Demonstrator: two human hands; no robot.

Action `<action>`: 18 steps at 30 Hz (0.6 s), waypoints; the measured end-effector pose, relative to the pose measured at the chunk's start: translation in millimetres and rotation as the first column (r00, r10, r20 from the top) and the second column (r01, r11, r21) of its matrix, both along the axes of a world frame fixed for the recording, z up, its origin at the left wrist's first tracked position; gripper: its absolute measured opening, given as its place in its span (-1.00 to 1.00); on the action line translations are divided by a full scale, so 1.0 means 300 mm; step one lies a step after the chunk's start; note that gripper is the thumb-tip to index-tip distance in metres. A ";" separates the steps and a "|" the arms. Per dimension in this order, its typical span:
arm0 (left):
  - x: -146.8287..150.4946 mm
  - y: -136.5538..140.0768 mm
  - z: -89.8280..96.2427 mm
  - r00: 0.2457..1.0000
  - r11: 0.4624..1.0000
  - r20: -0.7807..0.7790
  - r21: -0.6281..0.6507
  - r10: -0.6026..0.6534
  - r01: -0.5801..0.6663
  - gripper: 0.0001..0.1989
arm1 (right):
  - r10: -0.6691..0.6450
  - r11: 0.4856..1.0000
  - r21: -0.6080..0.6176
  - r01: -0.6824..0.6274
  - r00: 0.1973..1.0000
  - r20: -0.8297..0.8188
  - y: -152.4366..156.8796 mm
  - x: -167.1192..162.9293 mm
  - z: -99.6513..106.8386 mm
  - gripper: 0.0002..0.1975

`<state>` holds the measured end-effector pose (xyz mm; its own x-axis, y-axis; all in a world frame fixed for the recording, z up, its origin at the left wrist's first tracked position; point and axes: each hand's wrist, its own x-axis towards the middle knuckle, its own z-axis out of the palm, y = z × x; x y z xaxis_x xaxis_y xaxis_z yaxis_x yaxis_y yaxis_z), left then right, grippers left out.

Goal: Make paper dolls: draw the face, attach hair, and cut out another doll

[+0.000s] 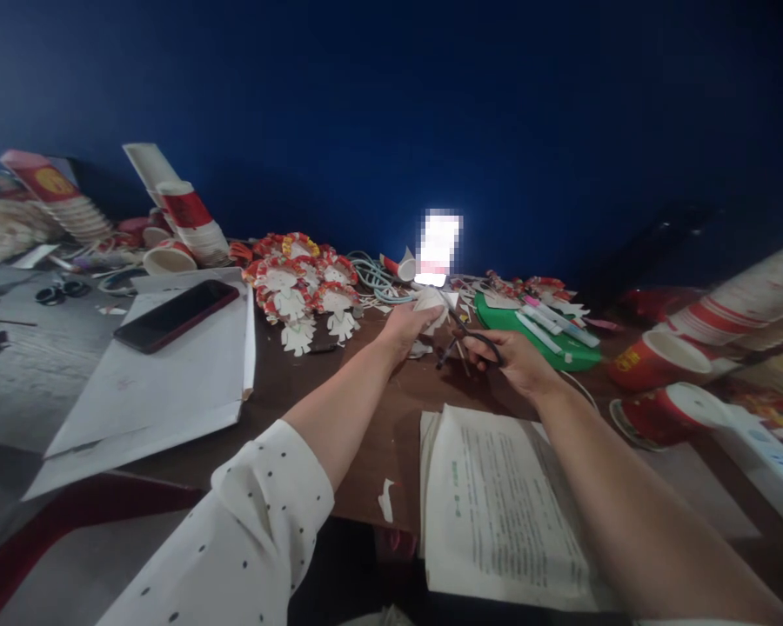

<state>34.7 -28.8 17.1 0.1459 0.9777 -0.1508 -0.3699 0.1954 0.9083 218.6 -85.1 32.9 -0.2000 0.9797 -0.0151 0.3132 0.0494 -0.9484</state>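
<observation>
Left hand point(403, 330): fingers pinching a white paper piece point(429, 302), held up over the far part of the brown counter point(358, 452), in front of a glowing screen point(438, 248). Right hand point(515, 358): fingers curled around the handles of dark scissors point(460, 329), just beside the left hand. Blades point toward the paper piece; whether they touch it, cannot tell.

Just right of the scissors, a green mat point(580, 355) with several pens point(538, 330) lying on it. Left of the left hand, a heap of paper dolls point(293, 304) with red ruffled tops; a pale coiled cable point(373, 276) next to them.

Nearer the body: a book point(509, 513), printed page up, partly behind the right forearm. Small white scrap point(384, 502) left of it, near the counter's front edge.

Farther left: dark phone point(177, 316) lying on white papers point(150, 391); leaning stack of paper cups point(192, 217) behind. Far right: red cup point(659, 361), white power strip point(766, 461). Dark blue wall point(365, 104) at the back.
</observation>
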 end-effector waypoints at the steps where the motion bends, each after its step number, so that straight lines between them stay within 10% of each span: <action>1: 0.001 -0.001 0.002 1.000 1.000 0.010 -0.006 0.000 0.000 -0.85 | 0.004 1.000 -0.006 -0.004 1.000 0.003 -0.001 -0.001 0.003 -0.61; 18: 0.012 0.000 -0.002 0.999 0.999 0.052 -0.043 0.005 -0.003 -0.89 | 0.004 1.000 0.019 -0.004 1.000 -0.002 -0.001 -0.012 -0.013 -0.57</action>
